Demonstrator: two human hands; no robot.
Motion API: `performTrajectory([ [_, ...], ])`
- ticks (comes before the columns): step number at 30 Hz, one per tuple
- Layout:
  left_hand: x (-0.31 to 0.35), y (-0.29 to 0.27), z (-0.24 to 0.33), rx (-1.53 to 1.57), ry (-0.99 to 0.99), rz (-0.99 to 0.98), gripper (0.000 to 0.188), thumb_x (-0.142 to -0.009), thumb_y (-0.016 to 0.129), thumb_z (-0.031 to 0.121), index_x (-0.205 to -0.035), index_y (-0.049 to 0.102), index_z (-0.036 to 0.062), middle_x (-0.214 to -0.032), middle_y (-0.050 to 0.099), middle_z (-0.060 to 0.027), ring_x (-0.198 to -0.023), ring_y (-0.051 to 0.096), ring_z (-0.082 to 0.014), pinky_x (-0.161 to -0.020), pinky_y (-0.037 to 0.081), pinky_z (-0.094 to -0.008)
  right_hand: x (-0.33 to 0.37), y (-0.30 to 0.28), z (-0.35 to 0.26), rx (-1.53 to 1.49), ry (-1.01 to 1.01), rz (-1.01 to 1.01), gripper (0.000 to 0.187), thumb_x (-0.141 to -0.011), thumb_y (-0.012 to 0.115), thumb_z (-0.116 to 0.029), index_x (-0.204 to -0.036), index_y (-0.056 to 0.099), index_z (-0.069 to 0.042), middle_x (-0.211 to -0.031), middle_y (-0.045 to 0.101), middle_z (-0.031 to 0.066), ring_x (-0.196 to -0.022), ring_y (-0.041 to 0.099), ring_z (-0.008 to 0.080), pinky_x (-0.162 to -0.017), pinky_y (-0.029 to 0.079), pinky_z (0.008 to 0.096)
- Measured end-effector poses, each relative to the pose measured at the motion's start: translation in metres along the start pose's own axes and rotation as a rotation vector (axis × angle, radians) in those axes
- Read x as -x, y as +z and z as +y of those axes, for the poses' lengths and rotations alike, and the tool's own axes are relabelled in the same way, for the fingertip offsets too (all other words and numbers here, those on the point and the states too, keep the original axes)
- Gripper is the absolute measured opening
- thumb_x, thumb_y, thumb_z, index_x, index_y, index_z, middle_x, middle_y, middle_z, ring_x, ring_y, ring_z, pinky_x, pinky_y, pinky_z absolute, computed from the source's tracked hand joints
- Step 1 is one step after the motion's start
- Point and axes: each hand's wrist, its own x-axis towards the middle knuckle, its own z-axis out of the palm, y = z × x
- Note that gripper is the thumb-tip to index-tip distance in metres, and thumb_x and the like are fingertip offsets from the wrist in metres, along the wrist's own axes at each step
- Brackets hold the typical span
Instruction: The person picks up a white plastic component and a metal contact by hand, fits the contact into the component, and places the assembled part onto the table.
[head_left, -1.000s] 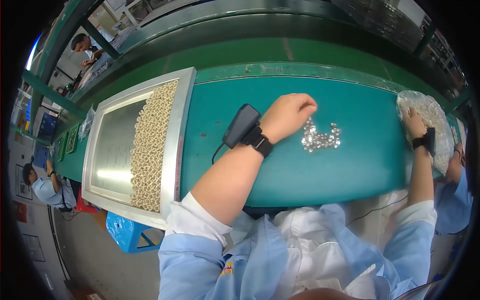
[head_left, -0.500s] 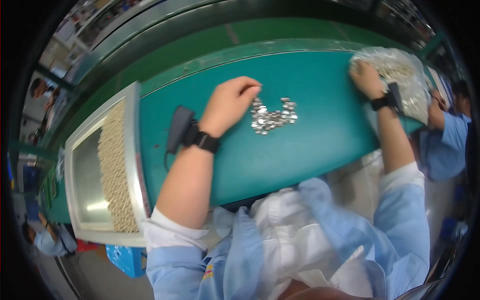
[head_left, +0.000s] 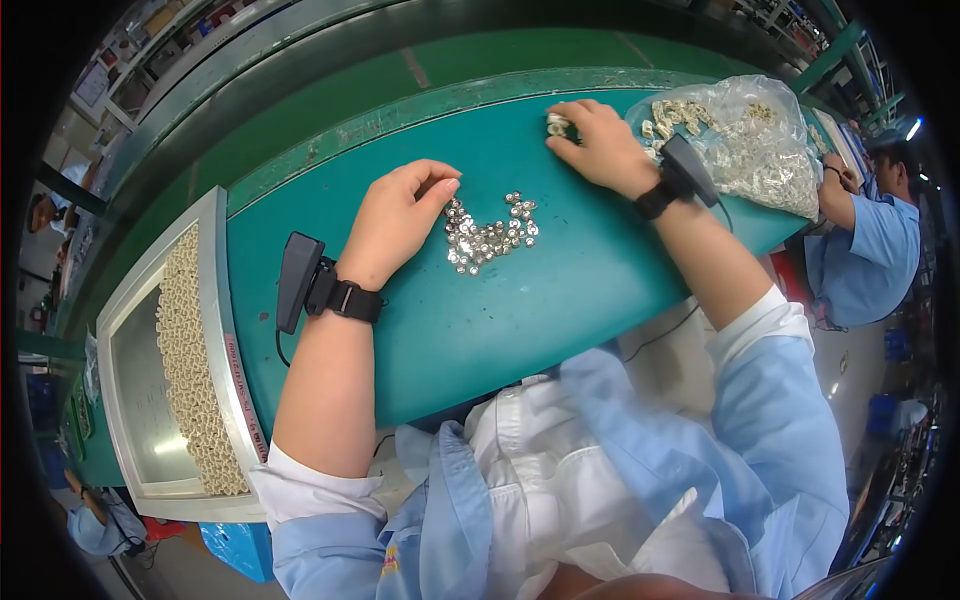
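Small shiny round metal pieces (head_left: 487, 243) lie in a loose cluster on the green mat (head_left: 430, 330). My left hand (head_left: 400, 215) is at the cluster's left edge, thumb and fingertips pinched together; anything between them is hidden. Farther right, my right hand (head_left: 603, 150) hovers above the mat with one or more small cream-coloured parts (head_left: 557, 125) gripped between thumb and fingers. Beyond its wrist is a clear plastic bag (head_left: 770, 160), its mouth toward my right hand, full of similar cream parts.
At the left, a metal-edged frame (head_left: 222, 330) holds rows of cream parts (head_left: 195, 370) along its right side. A person in light blue (head_left: 870, 250) sits past the bag. A blue stool (head_left: 238, 548) stands below the frame. A raised green ledge (head_left: 470, 85) borders the mat's far side.
My right hand has come out of the bag and moved left, now carrying cream parts. My left hand keeps its pinch beside the metal pieces. The whole view has shifted slightly.
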Motion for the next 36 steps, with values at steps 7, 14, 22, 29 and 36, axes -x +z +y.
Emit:
performTrajectory([
  [7, 0.003, -0.003, -0.002, -0.028, -0.008, -0.009, 0.021, -0.084, 0.054, 0.018, -0.098, 0.06, 0.0021, -0.082, 0.061, -0.0033, -0.075, 0.054, -0.0092, -0.068, 0.042, -0.0224, -0.011, -0.037, -0.009, -0.528, 0.092, -0.162, 0.038, -0.082, 0.057, -0.028, -0.114, 0.052, -0.008, -0.115, 0.053, 0.0113, -0.11, 0.047, 0.0226, -0.089, 0.038, 0.0336],
  [14, 0.001, -0.002, 0.005, -0.042, 0.032, -0.002, 0.02, -0.082, 0.055, 0.017, -0.095, 0.06, 0.0025, -0.086, 0.063, -0.0101, -0.078, 0.06, -0.018, -0.07, 0.046, -0.0277, 0.026, -0.029, 0.046, -0.313, 0.176, -0.089, 0.044, -0.084, 0.054, -0.031, -0.121, 0.046, -0.008, -0.125, 0.045, 0.0124, -0.114, 0.044, 0.0234, -0.094, 0.034, 0.0335],
  [22, 0.002, -0.003, 0.0, -0.032, 0.008, -0.002, 0.02, -0.082, 0.055, 0.017, -0.094, 0.06, 0.0024, -0.087, 0.063, -0.0102, -0.078, 0.06, -0.0186, -0.07, 0.046, -0.0278, 0.0, -0.001, -0.017, -0.259, -0.241, -0.086, 0.043, -0.082, 0.056, -0.031, -0.119, 0.049, -0.009, -0.123, 0.045, 0.0138, -0.112, 0.045, 0.0284, -0.093, 0.036, 0.0353],
  [29, 0.0, -0.001, -0.002, -0.032, 0.045, 0.01, 0.02, -0.082, 0.056, 0.017, -0.094, 0.06, 0.0023, -0.085, 0.063, -0.0096, -0.076, 0.059, -0.0182, -0.068, 0.046, -0.0274, -0.034, 0.029, -0.049, -0.324, -0.269, -0.127, 0.032, -0.082, 0.056, -0.028, -0.108, 0.058, -0.008, -0.118, 0.049, 0.0134, -0.104, 0.051, 0.0267, -0.086, 0.042, 0.0325],
  [36, 0.001, -0.003, -0.003, 0.0, 0.056, 0.074, 0.02, -0.082, 0.056, 0.017, -0.094, 0.06, 0.002, -0.085, 0.063, -0.0102, -0.076, 0.059, -0.0187, -0.068, 0.046, -0.0278, -0.052, 0.048, -0.076, -0.619, -0.248, -0.169, 0.029, -0.085, 0.052, -0.025, -0.106, 0.057, -0.006, -0.108, 0.056, 0.0088, -0.098, 0.054, 0.0187, -0.084, 0.043, 0.0298],
])
